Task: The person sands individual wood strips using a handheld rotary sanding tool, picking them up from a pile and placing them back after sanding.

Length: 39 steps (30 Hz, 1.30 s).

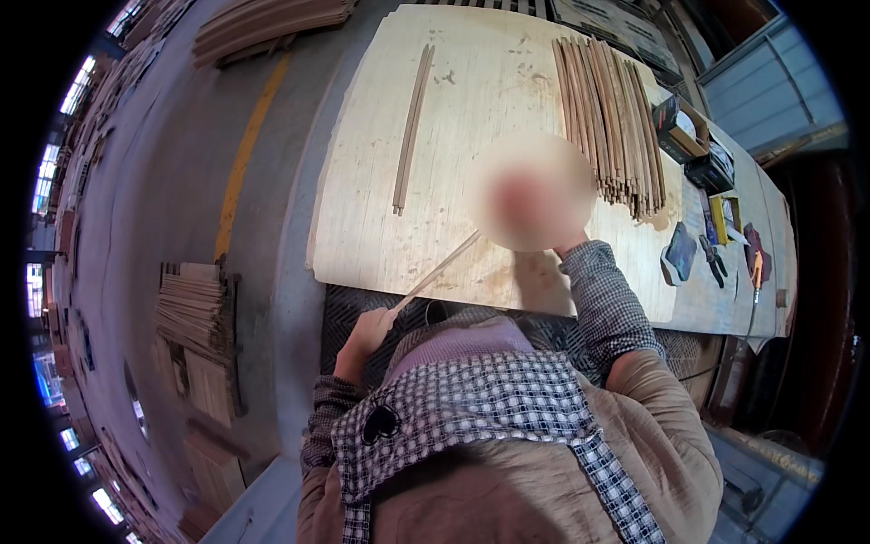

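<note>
My left hand point(370, 332), at the near edge of the table, is closed around one end of a thin pale wooden strip point(439, 272). The strip slants up and to the right into a blurred patch over the tabletop. Of my right hand point(568, 242), only the part by the checked cuff shows; its fingers are lost in the blur, so I cannot tell whether it grips the strip. Two thin brown wooden strips point(413, 131) lie side by side on the left of the tabletop. A row of several brown strips point(609, 122) lies on the right.
The pale wooden tabletop point(362, 218) has a side surface at its right. There lie boxes point(681, 130), pliers point(712, 261), an orange-handled tool point(758, 269) and a dark pad point(678, 254). Stacked boards point(195, 304) stand on the floor at left, near a yellow line point(249, 154).
</note>
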Tool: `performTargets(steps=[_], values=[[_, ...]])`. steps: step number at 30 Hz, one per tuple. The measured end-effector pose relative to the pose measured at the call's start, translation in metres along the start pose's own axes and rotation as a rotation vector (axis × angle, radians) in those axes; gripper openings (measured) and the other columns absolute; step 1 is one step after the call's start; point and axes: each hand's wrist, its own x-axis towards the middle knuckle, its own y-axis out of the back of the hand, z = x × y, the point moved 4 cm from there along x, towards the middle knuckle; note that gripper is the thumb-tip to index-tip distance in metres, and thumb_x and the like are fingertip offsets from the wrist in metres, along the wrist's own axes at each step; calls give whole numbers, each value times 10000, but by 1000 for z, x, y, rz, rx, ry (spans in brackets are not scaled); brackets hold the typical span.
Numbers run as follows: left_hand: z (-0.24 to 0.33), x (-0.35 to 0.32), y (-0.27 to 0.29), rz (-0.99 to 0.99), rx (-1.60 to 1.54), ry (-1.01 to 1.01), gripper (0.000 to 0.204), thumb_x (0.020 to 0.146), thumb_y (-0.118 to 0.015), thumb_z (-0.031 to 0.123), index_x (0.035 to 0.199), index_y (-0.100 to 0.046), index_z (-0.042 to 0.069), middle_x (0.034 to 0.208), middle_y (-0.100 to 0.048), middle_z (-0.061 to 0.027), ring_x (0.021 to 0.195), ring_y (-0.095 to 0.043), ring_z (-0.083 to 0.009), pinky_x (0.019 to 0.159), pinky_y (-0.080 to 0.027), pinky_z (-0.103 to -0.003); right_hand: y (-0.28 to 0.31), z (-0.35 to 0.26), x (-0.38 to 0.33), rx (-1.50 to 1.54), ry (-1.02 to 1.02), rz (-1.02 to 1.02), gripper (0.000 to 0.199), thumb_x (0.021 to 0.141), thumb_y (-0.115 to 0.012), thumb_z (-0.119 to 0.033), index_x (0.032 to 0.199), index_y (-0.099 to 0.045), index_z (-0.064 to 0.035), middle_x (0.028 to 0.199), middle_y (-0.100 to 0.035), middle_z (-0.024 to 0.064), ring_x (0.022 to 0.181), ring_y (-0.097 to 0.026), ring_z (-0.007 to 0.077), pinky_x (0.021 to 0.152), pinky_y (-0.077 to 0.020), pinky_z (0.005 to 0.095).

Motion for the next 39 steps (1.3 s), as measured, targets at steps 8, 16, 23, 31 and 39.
performTargets(steps=[8, 16, 23, 31, 39], values=[[8, -4, 3, 162, 417, 17, 332, 913, -482, 295, 730, -539, 25, 654, -570, -147, 626, -564, -300, 580, -426, -406, -35, -36, -54, 229, 457, 28, 271, 828, -522, -210, 1069, -524, -87, 1009, -579, 134, 860, -593, 331, 774, -460, 443], [17, -15, -10, 279, 709, -124, 257, 897, -504, 306, 772, -517, 82, 668, -596, -124, 611, -605, -327, 512, -467, -452, -29, 19, -25, 147, 119, -34, 253, 841, -545, -235, 1049, -587, -97, 954, -623, 121, 850, -611, 309, 734, -500, 391], [25, -7, -10, 217, 686, -115, 276, 914, -475, 308, 774, -508, 72, 640, -591, -146, 574, -591, -352, 513, -460, -474, -119, -55, -83, 220, 425, -219, 548, 707, -637, -147, 1223, -479, -240, 1093, -522, 237, 911, -583, 412, 741, -504, 445], [24, -8, -1, 82, 430, -34, 339, 929, -444, 323, 766, -513, 34, 688, -573, -232, 684, -557, -438, 603, -409, -535, -118, -11, -61, 211, 342, -181, 554, 710, -658, -189, 1227, -480, -277, 1083, -516, 215, 870, -600, 401, 730, -506, 439], [15, -2, -4, 56, 375, -41, 359, 933, -436, 331, 758, -516, 28, 711, -563, -243, 712, -536, -454, 614, -387, -542, -93, 66, -15, 382, 364, 32, 413, 740, -658, -200, 1132, -556, -116, 1013, -603, 109, 987, -555, 318, 860, -457, 393]])
